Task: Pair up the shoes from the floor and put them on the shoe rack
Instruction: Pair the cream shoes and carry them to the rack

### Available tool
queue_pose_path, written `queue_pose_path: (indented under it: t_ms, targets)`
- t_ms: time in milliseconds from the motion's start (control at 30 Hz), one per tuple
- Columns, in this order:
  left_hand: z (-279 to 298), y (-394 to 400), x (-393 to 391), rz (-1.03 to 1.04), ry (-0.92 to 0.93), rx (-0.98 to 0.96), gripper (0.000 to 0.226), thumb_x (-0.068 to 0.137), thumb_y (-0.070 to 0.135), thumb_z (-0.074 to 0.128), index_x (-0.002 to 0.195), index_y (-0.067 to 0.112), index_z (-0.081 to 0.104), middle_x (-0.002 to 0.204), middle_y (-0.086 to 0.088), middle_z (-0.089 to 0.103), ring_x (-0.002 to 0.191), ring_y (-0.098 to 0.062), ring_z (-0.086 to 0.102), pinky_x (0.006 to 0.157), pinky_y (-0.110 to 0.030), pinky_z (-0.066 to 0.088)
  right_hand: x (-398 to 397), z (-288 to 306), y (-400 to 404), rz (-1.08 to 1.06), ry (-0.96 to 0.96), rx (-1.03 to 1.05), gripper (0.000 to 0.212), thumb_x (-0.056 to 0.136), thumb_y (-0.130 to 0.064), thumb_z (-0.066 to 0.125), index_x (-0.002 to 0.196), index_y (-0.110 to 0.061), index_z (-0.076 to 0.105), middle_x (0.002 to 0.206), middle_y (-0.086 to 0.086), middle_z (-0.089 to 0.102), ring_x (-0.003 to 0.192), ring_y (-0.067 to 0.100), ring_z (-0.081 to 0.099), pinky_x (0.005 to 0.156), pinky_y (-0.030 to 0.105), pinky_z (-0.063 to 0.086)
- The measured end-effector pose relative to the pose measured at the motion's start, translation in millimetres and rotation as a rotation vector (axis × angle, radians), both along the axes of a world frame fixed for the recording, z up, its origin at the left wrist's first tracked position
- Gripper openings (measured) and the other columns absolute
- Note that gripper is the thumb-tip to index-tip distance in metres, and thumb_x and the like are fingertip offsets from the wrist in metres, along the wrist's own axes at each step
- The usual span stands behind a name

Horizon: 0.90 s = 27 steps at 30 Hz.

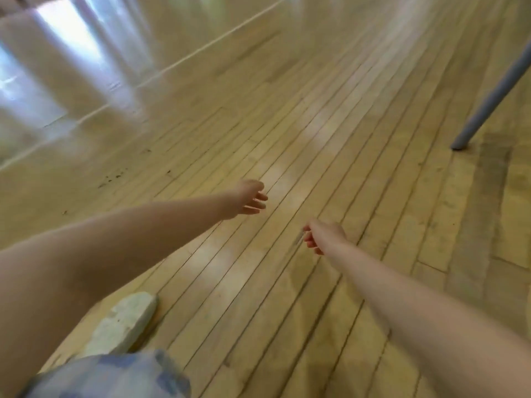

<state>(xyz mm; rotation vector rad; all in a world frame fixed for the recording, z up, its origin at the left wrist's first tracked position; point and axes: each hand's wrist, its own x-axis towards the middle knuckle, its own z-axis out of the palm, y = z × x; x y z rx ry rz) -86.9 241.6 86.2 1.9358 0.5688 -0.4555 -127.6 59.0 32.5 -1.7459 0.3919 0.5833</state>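
Up top, everything blurs; your left hand (pixel 249 199) and right hand (pixel 323 236) reach out loose, holding nothing, above smooth wooden floor planks (pixel 359 156).

Motion blur smears the far floor (pixel 201 67) and the pale wall (pixel 71 53) beyond it, the grey furniture leg (pixel 494 96) is cut off by the right edge, and the pale shoe (pixel 126 323) on the person's foot is partly hidden behind the left forearm (pixel 86 254) and blue shorts (pixel 115 377).
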Motion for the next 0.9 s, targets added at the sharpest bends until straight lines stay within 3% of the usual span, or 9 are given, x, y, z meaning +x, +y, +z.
queue_pose_path:
  t_ms: [133, 267, 500, 633, 733, 833, 900]
  targets:
    - [-25.4, 78.6, -28.5, 0.135, 0.005, -0.002, 0.018, 0.099, 0.021, 0.041, 0.11, 0.01, 0.049, 0.1, -0.008, 0.059, 0.076, -0.015, 0.058, 0.069, -0.027, 0.052, -7.2, -21.2, 56.4, 0.096, 0.023, -0.075, 0.024, 0.089, -0.021, 0.044, 0.099, -0.008, 0.062, 0.077, 0.005, 0.061, 0.067, 0.018, 0.055, 0.059, 0.028, 0.043]
    - [-55.0, 160.6, -62.0, 0.289, 0.068, 0.024, 0.025, 0.099, 0.019, 0.04, 0.117, 0.006, 0.053, 0.105, -0.009, 0.059, 0.074, -0.014, 0.058, 0.068, -0.026, 0.051, -16.3, -22.3, 128.2, 0.225, 0.032, -0.142, 0.022, 0.092, -0.019, 0.042, 0.088, -0.011, 0.062, 0.078, 0.005, 0.06, 0.072, 0.019, 0.055, 0.062, 0.028, 0.044]
    - [-78.3, 270.3, -124.3, 0.276, 0.095, 0.083, 0.035, 0.098, 0.014, 0.038, 0.13, 0.013, 0.052, 0.109, -0.009, 0.061, 0.088, -0.021, 0.059, 0.074, -0.029, 0.052, -42.1, -24.4, 251.2, 0.446, 0.05, -0.125, 0.02, 0.091, -0.018, 0.042, 0.092, -0.011, 0.061, 0.077, 0.003, 0.058, 0.067, 0.017, 0.054, 0.058, 0.026, 0.043]
    - [-87.9, 321.6, -170.6, 0.318, 0.157, 0.167, 0.036, 0.096, 0.011, 0.037, 0.128, 0.009, 0.054, 0.102, -0.007, 0.058, 0.083, -0.019, 0.053, 0.064, -0.023, 0.043, -71.5, -33.1, 299.9, 0.607, 0.18, -0.236, 0.029, 0.093, -0.031, 0.043, 0.098, -0.008, 0.06, 0.076, 0.004, 0.058, 0.065, 0.018, 0.054, 0.057, 0.026, 0.044]
    - [-95.8, 362.3, -214.4, 0.359, 0.219, 0.251, 0.035, 0.097, 0.011, 0.035, 0.128, 0.006, 0.051, 0.113, -0.012, 0.057, 0.092, -0.022, 0.051, 0.063, -0.02, 0.041, -98.0, -48.7, 331.2, 0.761, 0.255, -0.347, 0.041, 0.094, -0.044, 0.041, 0.103, -0.007, 0.058, 0.081, 0.006, 0.059, 0.069, 0.019, 0.056, 0.058, 0.027, 0.047]
    - [-106.6, 398.9, -269.7, 0.304, 0.272, 0.462, 0.033, 0.096, 0.019, 0.039, 0.126, 0.017, 0.054, 0.122, -0.007, 0.06, 0.098, -0.022, 0.057, 0.079, -0.027, 0.046, -124.9, -70.0, 356.8, 0.761, 0.042, -0.424, 0.034, 0.092, -0.041, 0.044, 0.103, -0.01, 0.055, 0.084, 0.004, 0.057, 0.082, 0.023, 0.057, 0.074, 0.036, 0.053]
    - [-114.8, 419.9, -306.8, 0.287, 0.328, 0.587, 0.036, 0.094, 0.026, 0.041, 0.127, 0.021, 0.055, 0.126, -0.005, 0.059, 0.095, -0.018, 0.056, 0.082, -0.029, 0.046, -142.2, -82.5, 370.7, 0.749, -0.053, -0.412, 0.044, 0.088, -0.045, 0.047, 0.118, -0.013, 0.05, 0.106, 0.006, 0.057, 0.093, 0.025, 0.058, 0.081, 0.041, 0.053]
